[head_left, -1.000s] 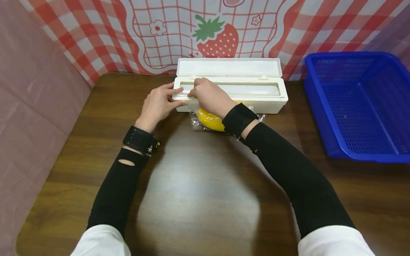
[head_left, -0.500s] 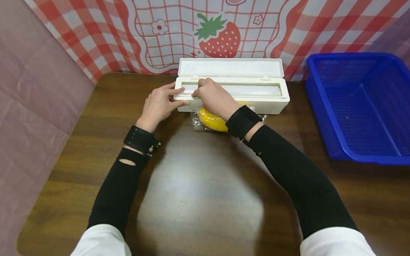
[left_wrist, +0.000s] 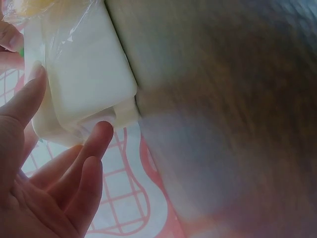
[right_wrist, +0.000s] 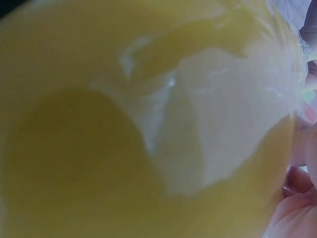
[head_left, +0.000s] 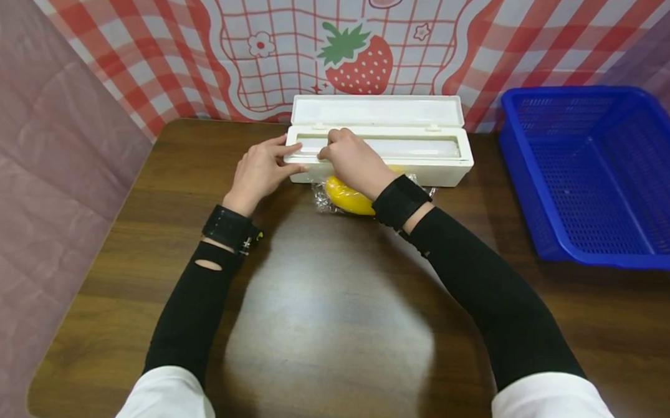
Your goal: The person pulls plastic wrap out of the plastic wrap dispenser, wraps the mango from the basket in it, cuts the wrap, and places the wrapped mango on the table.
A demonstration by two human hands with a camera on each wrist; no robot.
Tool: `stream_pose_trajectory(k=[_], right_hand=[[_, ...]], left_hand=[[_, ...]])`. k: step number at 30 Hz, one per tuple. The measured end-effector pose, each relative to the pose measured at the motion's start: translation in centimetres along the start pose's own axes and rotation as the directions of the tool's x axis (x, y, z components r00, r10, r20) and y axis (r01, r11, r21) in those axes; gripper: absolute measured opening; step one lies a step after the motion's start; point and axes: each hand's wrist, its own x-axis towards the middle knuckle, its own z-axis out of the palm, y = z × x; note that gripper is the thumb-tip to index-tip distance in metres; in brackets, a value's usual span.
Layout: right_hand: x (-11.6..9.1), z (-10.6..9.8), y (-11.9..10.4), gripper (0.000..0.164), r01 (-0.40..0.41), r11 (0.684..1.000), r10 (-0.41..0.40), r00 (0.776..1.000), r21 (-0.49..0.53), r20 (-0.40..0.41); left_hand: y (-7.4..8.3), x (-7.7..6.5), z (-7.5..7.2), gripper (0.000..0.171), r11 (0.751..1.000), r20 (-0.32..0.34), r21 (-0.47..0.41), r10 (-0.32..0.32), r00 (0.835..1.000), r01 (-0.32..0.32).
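Observation:
A long white cling film dispenser stands at the back of the table with its lid raised and a pale roll inside. My left hand holds its left end, thumb at the front; the left wrist view shows fingertips on the end wall. My right hand has curled fingers at the front rail, pinching what seems to be the slide cutter, hidden by the fingers. Below that hand, against the dispenser's front, lies a smooth yellow object in clear film. It fills most of the right wrist view.
To the right stands a blue perforated plastic basket. Behind the dispenser hangs a red-and-white checked cloth with a strawberry print. The brown wooden table reaches towards the person, and a pink cloth borders it on the left.
My right hand has slid a short way to the right along the dispenser's front rail. The left hand keeps its hold on the left end.

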Motion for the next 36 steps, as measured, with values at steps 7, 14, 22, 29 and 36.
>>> stream_pose_trajectory(k=[7, 14, 22, 29, 36], right_hand=[[-0.1, -0.1, 0.2, 0.026, -0.011, 1.000, 0.011, 1.000, -0.002, 0.003], [-1.1, -0.8, 0.8, 0.024, -0.067, 0.998, 0.066, 0.997, 0.018, 0.030], [-2.9, -1.3, 2.4, 0.027, -0.110, 0.991, 0.108, 0.994, 0.070, 0.031], [-5.2, -1.3, 4.5, 0.028, -0.111, 0.990, 0.113, 0.993, 0.089, -0.015], [-6.6, -1.5, 5.6, 0.026, -0.099, 0.992, 0.104, 0.993, 0.084, -0.052]], left_hand=[[0.1, 0.1, 0.1, 0.058, 1.000, -0.003, 0.007, -0.003, 1.000, 0.003], [0.0, 0.1, 0.1, 0.059, 1.000, -0.007, -0.009, -0.003, 1.000, 0.003], [-0.1, -0.2, -0.2, 0.058, 1.000, -0.024, 0.001, -0.010, 1.000, 0.010], [0.1, -0.2, 0.0, 0.058, 1.000, -0.019, -0.002, -0.015, 1.000, 0.015], [0.4, 0.0, 0.2, 0.059, 1.000, -0.001, -0.012, -0.023, 1.000, 0.023]])
